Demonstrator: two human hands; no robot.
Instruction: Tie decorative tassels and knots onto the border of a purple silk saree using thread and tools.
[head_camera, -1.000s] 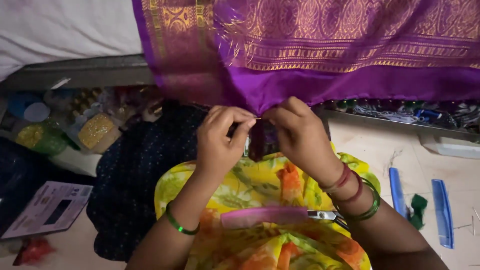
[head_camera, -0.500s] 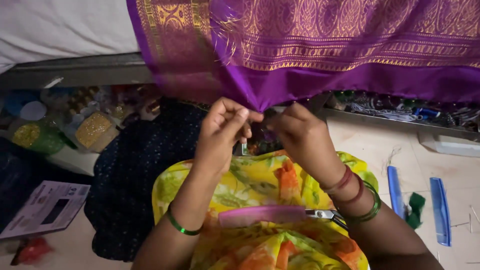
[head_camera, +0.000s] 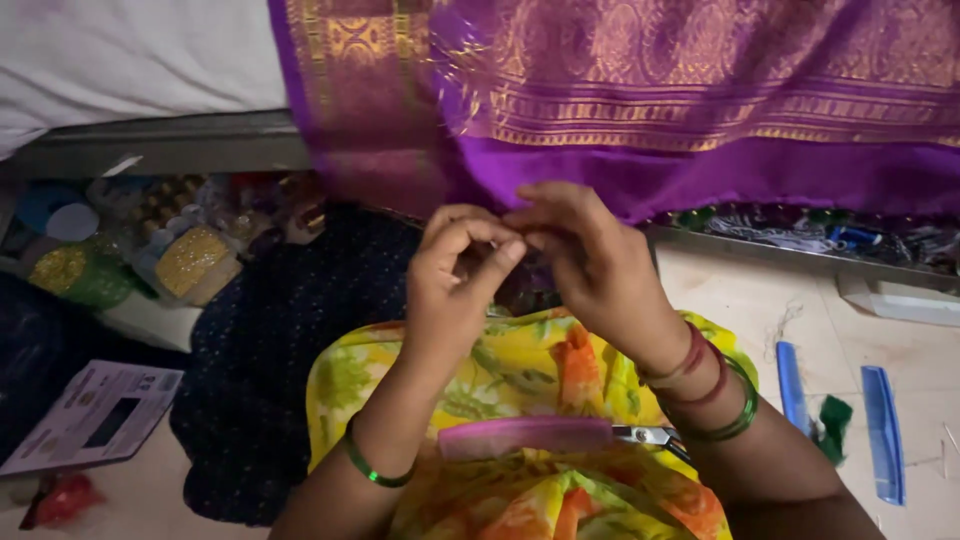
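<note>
The person's left hand (head_camera: 455, 285) and right hand (head_camera: 590, 265) meet fingertip to fingertip just below the lower hem of a purple woven cloth with gold patterned borders (head_camera: 700, 110), which hangs down from the top of the view. Both hands are narrowed to a pinch, the fingers curled tightly together; what they grip is too small and too hidden by the fingers to tell, though the right fingertips touch the cloth's edge.

Far left, a clutter of small clear packets and tubs (head_camera: 180, 250) holds gold and green beads or trims; their exact contents are blurred. Beside them lies a dark blue dotted fabric (head_camera: 270, 370), spread between the clutter and the person's lap. A printed white card box (head_camera: 95, 415) lies on the floor at lower left.

On the lap, over a yellow, green and orange floral garment (head_camera: 520, 370), rests a pink-handled pair of scissors (head_camera: 530, 437), lying across between the two forearms. To the right, on the pale floor, lie two blue plastic combs (head_camera: 882, 420) with a scrap of green thread (head_camera: 832, 422) between them.
</note>
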